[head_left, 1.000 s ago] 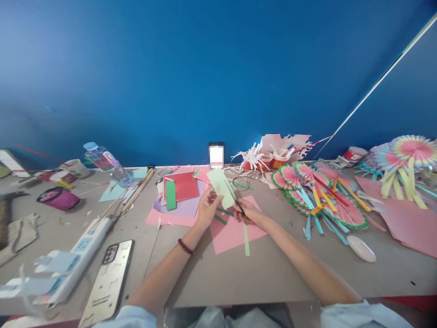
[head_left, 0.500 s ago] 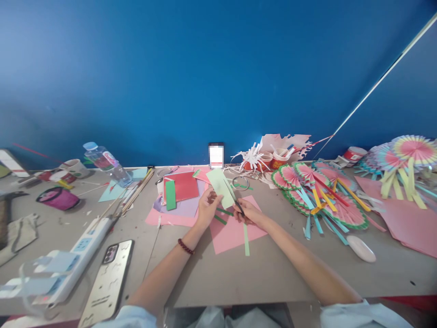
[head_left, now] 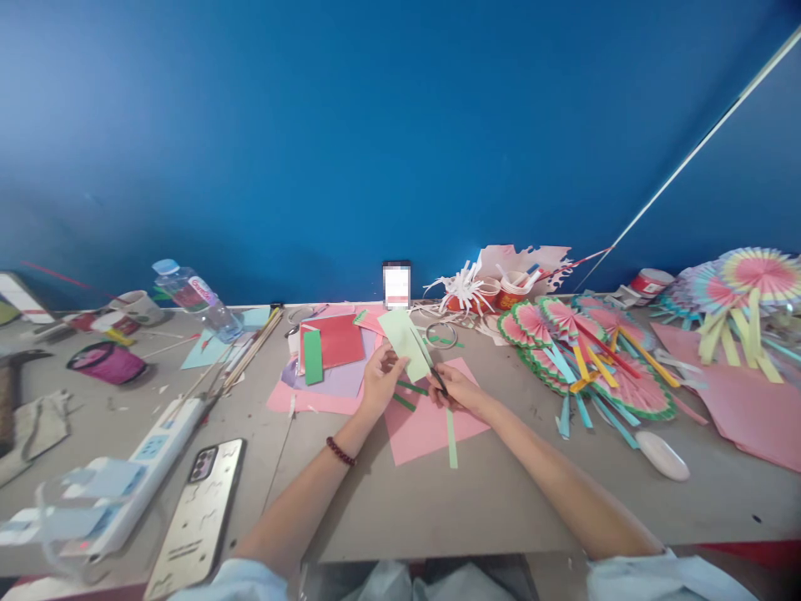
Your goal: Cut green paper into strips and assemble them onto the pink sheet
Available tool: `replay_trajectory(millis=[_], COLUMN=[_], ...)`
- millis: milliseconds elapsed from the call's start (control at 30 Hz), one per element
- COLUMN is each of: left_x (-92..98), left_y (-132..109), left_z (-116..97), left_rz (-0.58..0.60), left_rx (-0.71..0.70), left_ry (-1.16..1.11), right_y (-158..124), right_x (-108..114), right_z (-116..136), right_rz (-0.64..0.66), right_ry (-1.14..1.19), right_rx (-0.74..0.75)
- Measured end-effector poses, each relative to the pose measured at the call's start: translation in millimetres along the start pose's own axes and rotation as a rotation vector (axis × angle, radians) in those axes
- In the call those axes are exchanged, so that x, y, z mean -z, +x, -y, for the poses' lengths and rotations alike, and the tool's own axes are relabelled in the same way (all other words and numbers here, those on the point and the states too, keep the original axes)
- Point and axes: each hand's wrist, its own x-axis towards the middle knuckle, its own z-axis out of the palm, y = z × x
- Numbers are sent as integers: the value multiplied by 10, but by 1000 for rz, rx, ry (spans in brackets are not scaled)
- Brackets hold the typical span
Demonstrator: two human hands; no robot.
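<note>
Pale green paper (head_left: 400, 340), held near the centre of the work area. Clock positions are taken about the paper: 7 o'clock, left hand (head_left: 379, 384), pinching its lower edge; 4 o'clock, right hand (head_left: 458, 389), closed round dark-handled scissors (head_left: 442, 382), blades at the paper's right side; 5 o'clock, pink sheet (head_left: 431, 441) on the surface (head_left: 501, 517); 9 o'clock, red sheet (head_left: 341, 340).

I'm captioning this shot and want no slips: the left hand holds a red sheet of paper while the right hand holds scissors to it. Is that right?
Not quite: the sheet of paper in the left hand is light green, not red, as the head view shows. The right hand does hold scissors to it.
</note>
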Motion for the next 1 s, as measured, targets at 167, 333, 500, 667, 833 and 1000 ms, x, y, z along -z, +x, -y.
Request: replay_trajectory(millis=[167, 333, 500, 667, 833, 1000], left_x=[-2, 2, 6, 0, 0, 9], left_y=[4, 8, 6, 1, -7, 2], left_z=[4, 38, 37, 26, 10, 23], left_rz=[-11, -7, -10, -5, 5, 2], left_rx=[14, -10, -17, -18, -30, -16], left_ry=[-7, 3, 5, 0, 0, -4], right_y=[-2, 3, 22, 37, 35, 23], right_x=[1, 8, 6, 10, 20, 12], right_z=[-1, -20, -28, -43, -67, -59], right_rz=[1, 6, 3, 4, -6, -6], right_ry=[-10, -11, -27, -28, -42, -53], right_rx=[-2, 11, 17, 25, 21, 26])
